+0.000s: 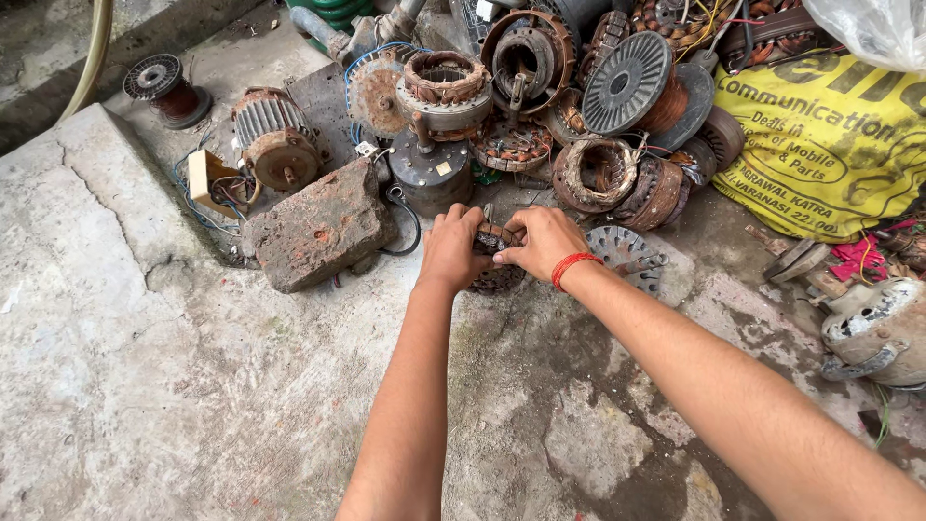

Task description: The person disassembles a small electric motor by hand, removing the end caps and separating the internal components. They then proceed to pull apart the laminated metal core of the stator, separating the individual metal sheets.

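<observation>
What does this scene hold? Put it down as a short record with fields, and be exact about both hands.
setting: cracked concrete floor
left hand: grips the left side of a wound motor stator
right hand: grips the stator's right side; red thread band on the wrist
left of hands: brick
behind hands: heap of rusty motor parts
right: yellow bag, grey motor cover

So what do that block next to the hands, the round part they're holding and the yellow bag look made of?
The block looks like old brick or stone: reddish-brown, rough, chipped corners. The round part, gripped by both the left hand and the right hand, seems to be rusty metal wound with copper-coloured wire, though the fingers hide much of it. The yellow bag looks like thin woven plastic or cloth, crumpled and printed.
</observation>
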